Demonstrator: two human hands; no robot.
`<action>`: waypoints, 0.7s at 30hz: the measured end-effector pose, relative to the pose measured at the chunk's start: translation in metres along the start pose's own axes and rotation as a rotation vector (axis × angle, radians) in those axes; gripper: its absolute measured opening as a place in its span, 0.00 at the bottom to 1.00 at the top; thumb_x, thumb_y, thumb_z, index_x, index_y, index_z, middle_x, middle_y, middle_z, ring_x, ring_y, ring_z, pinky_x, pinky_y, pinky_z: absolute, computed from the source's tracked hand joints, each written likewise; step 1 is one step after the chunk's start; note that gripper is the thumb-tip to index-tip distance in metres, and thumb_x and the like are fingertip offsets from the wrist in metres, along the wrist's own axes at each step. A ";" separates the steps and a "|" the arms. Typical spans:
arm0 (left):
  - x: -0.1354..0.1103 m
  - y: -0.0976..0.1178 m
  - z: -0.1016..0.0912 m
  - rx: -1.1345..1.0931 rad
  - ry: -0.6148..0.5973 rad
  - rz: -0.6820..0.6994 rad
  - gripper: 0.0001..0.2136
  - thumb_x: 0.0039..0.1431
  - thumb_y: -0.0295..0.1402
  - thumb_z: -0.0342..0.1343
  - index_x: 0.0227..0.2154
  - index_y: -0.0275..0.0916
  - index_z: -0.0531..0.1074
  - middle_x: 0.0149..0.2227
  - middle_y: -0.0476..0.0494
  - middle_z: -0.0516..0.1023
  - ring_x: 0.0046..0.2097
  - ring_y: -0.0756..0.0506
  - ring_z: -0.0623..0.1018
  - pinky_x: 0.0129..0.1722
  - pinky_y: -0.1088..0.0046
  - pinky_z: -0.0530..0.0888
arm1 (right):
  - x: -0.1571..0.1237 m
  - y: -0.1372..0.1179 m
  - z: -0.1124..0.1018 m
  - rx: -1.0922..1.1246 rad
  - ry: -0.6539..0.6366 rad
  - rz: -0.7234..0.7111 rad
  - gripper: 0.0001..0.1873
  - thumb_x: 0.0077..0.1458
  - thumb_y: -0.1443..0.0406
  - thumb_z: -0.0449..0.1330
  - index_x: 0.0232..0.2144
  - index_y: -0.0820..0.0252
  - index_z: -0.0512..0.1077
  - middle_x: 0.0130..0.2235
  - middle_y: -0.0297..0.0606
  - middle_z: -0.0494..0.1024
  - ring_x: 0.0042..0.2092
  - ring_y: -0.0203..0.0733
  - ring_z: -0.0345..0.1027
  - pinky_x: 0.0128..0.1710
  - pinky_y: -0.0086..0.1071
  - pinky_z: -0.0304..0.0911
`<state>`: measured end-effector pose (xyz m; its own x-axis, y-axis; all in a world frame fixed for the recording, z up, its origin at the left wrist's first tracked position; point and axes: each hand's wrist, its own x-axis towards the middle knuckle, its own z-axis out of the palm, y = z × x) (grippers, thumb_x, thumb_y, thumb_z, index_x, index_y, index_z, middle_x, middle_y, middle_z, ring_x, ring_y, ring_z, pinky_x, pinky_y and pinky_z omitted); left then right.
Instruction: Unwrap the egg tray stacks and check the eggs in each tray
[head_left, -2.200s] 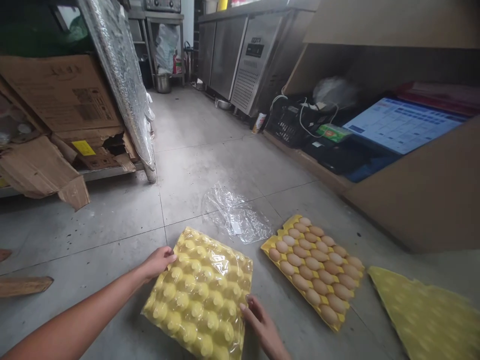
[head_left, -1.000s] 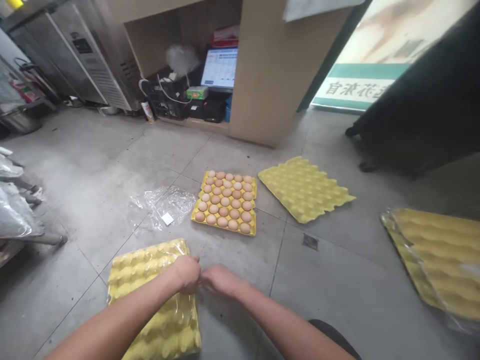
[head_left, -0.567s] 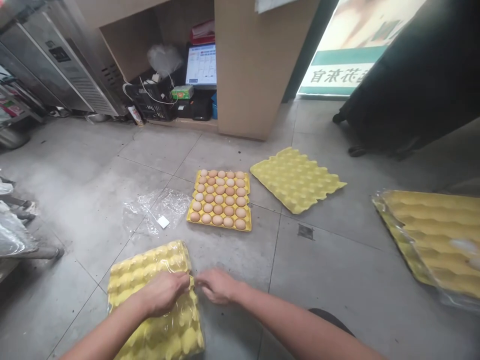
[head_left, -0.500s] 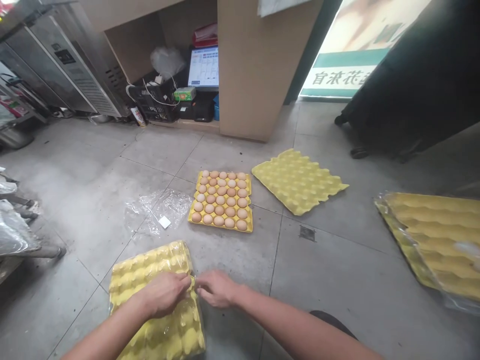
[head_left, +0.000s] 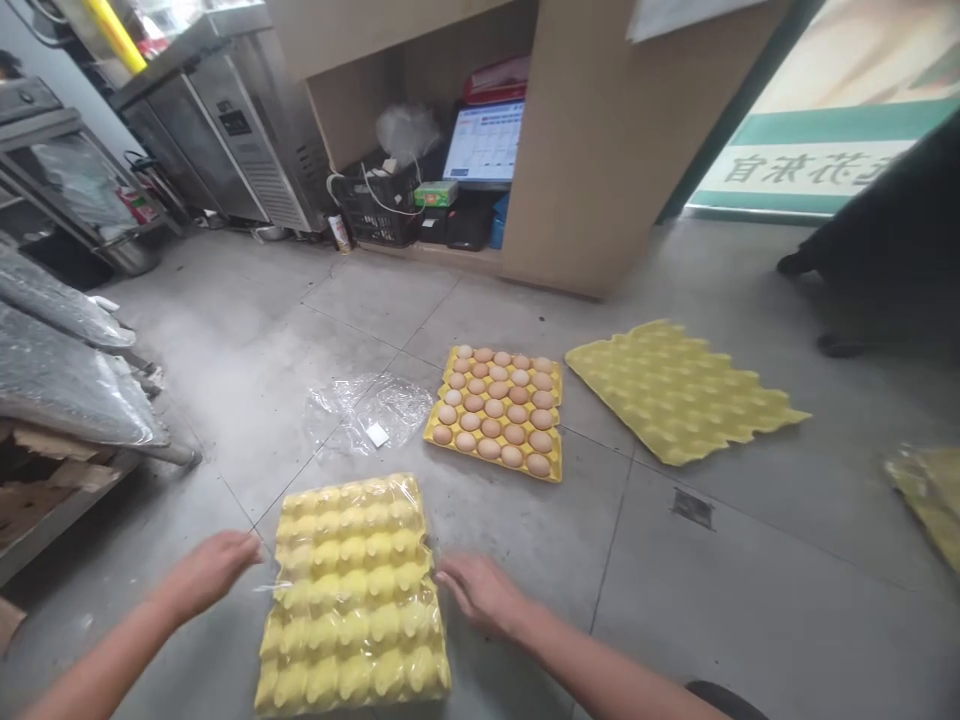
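Note:
A yellow egg tray (head_left: 352, 600) in clear plastic wrap (head_left: 367, 640) lies on the floor in front of me, its bumpy side up. Off its left edge is my left hand (head_left: 217, 570), fingers pressed together; whatever they pinch is too small to make out. A thin shiny streak of film shows near that edge. At the tray's right edge, my right hand (head_left: 484, 592) has curled fingers, with the tips against the wrap. Beyond lies an open egg tray (head_left: 556, 462) filled with rows of brown eggs (head_left: 498, 390).
Crumpled clear plastic (head_left: 345, 410) with a white label lies left of the eggs. An upturned yellow tray (head_left: 682, 390) is to their right; another wrapped tray (head_left: 930, 490) is at the far right. A low rack (head_left: 169, 452) stands left, a wooden cabinet (head_left: 577, 160) behind, a black wheeled object (head_left: 892, 230) at right.
My left hand has moved from the wrapped tray's right edge across to beyond its left edge. The right hand stays by the right edge. The view has turned left.

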<state>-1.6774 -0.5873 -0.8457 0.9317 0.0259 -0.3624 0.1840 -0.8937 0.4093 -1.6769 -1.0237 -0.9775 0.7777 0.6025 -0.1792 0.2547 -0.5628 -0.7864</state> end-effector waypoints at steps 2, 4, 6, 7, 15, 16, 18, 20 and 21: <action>-0.033 -0.053 -0.021 0.121 -0.003 -0.164 0.22 0.55 0.56 0.55 0.18 0.44 0.64 0.21 0.47 0.75 0.34 0.39 0.78 0.41 0.64 0.72 | 0.001 -0.004 0.003 0.004 0.015 0.031 0.20 0.71 0.58 0.47 0.32 0.55 0.75 0.34 0.38 0.81 0.33 0.45 0.70 0.36 0.36 0.60; -0.066 -0.101 -0.028 0.280 0.006 -0.365 0.19 0.58 0.50 0.52 0.19 0.43 0.63 0.21 0.49 0.74 0.33 0.39 0.78 0.41 0.64 0.72 | 0.005 -0.008 0.007 0.000 0.028 0.066 0.21 0.71 0.57 0.47 0.30 0.55 0.73 0.33 0.38 0.81 0.33 0.46 0.71 0.36 0.37 0.60; -0.091 -0.137 -0.027 0.366 0.045 -0.487 0.16 0.60 0.44 0.49 0.20 0.43 0.62 0.21 0.47 0.73 0.32 0.39 0.78 0.40 0.63 0.71 | 0.010 -0.012 0.011 -0.008 0.055 0.108 0.21 0.71 0.56 0.47 0.30 0.55 0.72 0.33 0.39 0.80 0.34 0.48 0.72 0.36 0.39 0.61; -0.097 -0.150 -0.026 0.382 0.074 -0.521 0.15 0.61 0.41 0.47 0.20 0.43 0.62 0.22 0.46 0.73 0.32 0.38 0.78 0.39 0.63 0.71 | 0.014 -0.014 0.012 -0.009 0.092 0.138 0.20 0.71 0.56 0.47 0.32 0.54 0.72 0.33 0.40 0.80 0.34 0.49 0.73 0.37 0.40 0.62; -0.029 -0.096 -0.012 0.335 0.277 -0.220 0.13 0.67 0.37 0.45 0.31 0.39 0.71 0.39 0.39 0.74 0.47 0.37 0.75 0.53 0.60 0.71 | 0.072 -0.037 0.010 -0.208 0.318 0.047 0.36 0.58 0.64 0.57 0.68 0.57 0.58 0.70 0.54 0.62 0.69 0.63 0.60 0.66 0.57 0.62; -0.015 -0.069 -0.003 0.306 0.270 -0.111 0.14 0.69 0.38 0.44 0.36 0.38 0.73 0.42 0.38 0.74 0.48 0.38 0.75 0.53 0.60 0.71 | 0.077 -0.038 0.009 -0.211 0.259 0.063 0.41 0.56 0.66 0.57 0.70 0.58 0.54 0.73 0.54 0.56 0.72 0.63 0.55 0.68 0.58 0.60; 0.009 -0.010 0.018 0.240 0.205 0.134 0.13 0.69 0.40 0.48 0.41 0.39 0.74 0.46 0.39 0.74 0.48 0.40 0.75 0.52 0.64 0.73 | 0.081 -0.035 0.006 -0.145 0.163 0.108 0.46 0.54 0.67 0.57 0.73 0.61 0.49 0.75 0.56 0.53 0.74 0.62 0.50 0.71 0.57 0.57; 0.028 0.050 0.040 0.193 0.144 0.348 0.12 0.69 0.40 0.49 0.46 0.41 0.74 0.52 0.39 0.74 0.51 0.40 0.75 0.53 0.63 0.73 | 0.078 -0.029 0.005 -0.020 0.157 0.174 0.45 0.54 0.65 0.57 0.72 0.62 0.50 0.71 0.56 0.61 0.71 0.60 0.57 0.69 0.56 0.60; 0.035 0.077 0.050 0.180 0.119 0.438 0.12 0.68 0.39 0.50 0.48 0.42 0.74 0.55 0.38 0.73 0.54 0.39 0.74 0.55 0.61 0.73 | 0.074 -0.025 0.004 0.034 0.184 0.211 0.43 0.54 0.65 0.57 0.71 0.61 0.53 0.68 0.55 0.66 0.67 0.59 0.63 0.67 0.55 0.63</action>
<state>-1.6460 -0.6773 -0.8693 0.9408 -0.3279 -0.0860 -0.2803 -0.8950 0.3470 -1.6283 -0.9622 -0.9734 0.9037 0.3591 -0.2331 0.0588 -0.6434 -0.7633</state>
